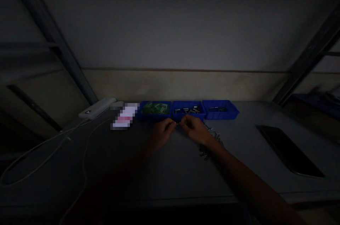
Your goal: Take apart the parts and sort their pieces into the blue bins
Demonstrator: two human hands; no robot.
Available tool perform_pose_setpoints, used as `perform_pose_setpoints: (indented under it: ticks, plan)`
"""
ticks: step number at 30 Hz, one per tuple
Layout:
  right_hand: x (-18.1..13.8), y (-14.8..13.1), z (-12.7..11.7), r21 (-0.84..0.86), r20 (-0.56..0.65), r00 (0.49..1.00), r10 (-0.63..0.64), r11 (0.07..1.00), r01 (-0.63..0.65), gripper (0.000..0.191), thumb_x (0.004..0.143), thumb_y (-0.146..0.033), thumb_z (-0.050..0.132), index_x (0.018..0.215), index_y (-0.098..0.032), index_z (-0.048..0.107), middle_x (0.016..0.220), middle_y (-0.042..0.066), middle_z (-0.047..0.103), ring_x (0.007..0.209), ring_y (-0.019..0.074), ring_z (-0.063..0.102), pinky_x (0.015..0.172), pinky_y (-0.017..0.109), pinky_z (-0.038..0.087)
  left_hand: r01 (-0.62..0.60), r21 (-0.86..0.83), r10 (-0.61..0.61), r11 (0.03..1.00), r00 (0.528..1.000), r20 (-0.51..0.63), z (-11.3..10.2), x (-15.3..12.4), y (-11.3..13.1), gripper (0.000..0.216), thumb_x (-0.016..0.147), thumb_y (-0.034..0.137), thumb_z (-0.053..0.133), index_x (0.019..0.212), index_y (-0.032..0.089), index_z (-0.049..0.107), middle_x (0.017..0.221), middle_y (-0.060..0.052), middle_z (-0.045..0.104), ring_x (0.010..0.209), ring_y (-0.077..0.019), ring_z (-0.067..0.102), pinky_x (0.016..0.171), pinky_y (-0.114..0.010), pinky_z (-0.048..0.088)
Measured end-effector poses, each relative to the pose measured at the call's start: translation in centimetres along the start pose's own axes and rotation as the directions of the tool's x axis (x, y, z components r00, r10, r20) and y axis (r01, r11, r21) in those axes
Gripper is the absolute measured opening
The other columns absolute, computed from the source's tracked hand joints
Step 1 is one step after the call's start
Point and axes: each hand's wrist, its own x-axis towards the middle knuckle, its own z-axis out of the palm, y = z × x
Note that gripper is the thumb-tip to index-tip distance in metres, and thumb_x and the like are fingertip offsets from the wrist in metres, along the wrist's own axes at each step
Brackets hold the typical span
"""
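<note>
My left hand and my right hand meet near the middle of the table, fingertips pinched and close together. Between them is a tiny thing, too small and dark to name. Just behind stand three blue bins in a row. Green-and-white pieces fill the left bin. Short metal cylinders lie in the middle bin, and thin dark metal pieces in the right bin. A loose heap of small metal parts lies beside and partly under my right forearm.
A dark flat tablet-like slab lies at the right. To the left are a blurred-out phone-like panel, a white power strip and loose white cables. Metal posts and a wall bound the grey table.
</note>
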Motion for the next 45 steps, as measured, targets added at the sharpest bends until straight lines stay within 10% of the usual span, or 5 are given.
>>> perform_pose_setpoints:
  ticks: [14, 20, 25, 34, 45]
  plan:
    - [0.5, 0.1, -3.0, -0.127, -0.087, 0.996, 0.008, 0.992, -0.019, 0.030, 0.084, -0.038, 0.040, 0.064, -0.017, 0.049, 0.057, -0.003, 0.048, 0.053, 0.0096, 0.043, 0.052, 0.022, 0.029, -0.037, 0.010, 0.037, 0.999, 0.998, 0.059, 0.6, -0.4, -0.4, 0.018, 0.079, 0.029, 0.048, 0.092, 0.016, 0.053, 0.064, 0.002, 0.058, 0.059, -0.0116, 0.054, 0.055, -0.022, 0.039]
    - [0.4, 3.6, -8.4, -0.226, -0.588, 0.802, 0.107, 0.930, -0.290, 0.026, 0.080, -0.038, 0.046, 0.075, -0.015, 0.058, 0.063, 0.003, 0.058, 0.059, 0.0142, 0.051, 0.057, 0.024, 0.034, -0.246, 0.172, 0.182, 0.954, 0.930, 0.320, 2.7, -1.4, 1.8, 0.015, 0.081, 0.027, 0.047, 0.086, 0.018, 0.059, 0.083, -0.004, 0.063, 0.076, -0.0144, 0.058, 0.068, -0.025, 0.042]
    - [-0.2, 6.1, -9.5, -0.297, -0.702, 0.688, 0.184, 0.803, -0.517, 0.027, 0.079, -0.035, 0.047, 0.083, -0.014, 0.062, 0.073, 0.009, 0.063, 0.065, 0.0175, 0.056, 0.059, 0.026, 0.035, -0.317, 0.214, 0.218, 0.924, 0.897, 0.385, 5.5, -1.8, 4.3, 0.028, 0.072, 0.042, 0.059, 0.089, 0.020, 0.058, 0.092, -0.004, 0.062, 0.081, -0.0172, 0.057, 0.068, -0.026, 0.043]
    - [0.2, 4.6, -8.2, -0.317, -0.642, 0.756, 0.125, 0.855, -0.410, 0.036, 0.080, -0.047, 0.045, 0.069, -0.016, 0.059, 0.062, 0.006, 0.060, 0.057, 0.0157, 0.052, 0.054, 0.025, 0.032, -0.196, 0.264, 0.103, 0.944, 0.938, 0.330, 4.3, -1.3, 3.5, 0.010, 0.076, 0.020, 0.053, 0.081, 0.018, 0.061, 0.086, -0.004, 0.061, 0.080, -0.0157, 0.056, 0.070, -0.025, 0.042]
    - [0.0, 0.6, -3.0, -0.253, -0.071, 0.995, 0.069, 0.964, -0.085, 0.030, 0.085, -0.040, 0.044, 0.074, -0.016, 0.060, 0.063, 0.001, 0.058, 0.057, 0.0124, 0.051, 0.054, 0.024, 0.031, -0.150, 0.218, 0.131, 0.964, 0.986, 0.098, 2.1, 0.3, 1.9, 0.008, 0.078, 0.021, 0.052, 0.086, 0.020, 0.055, 0.088, -0.002, 0.063, 0.085, -0.0171, 0.058, 0.074, -0.027, 0.043]
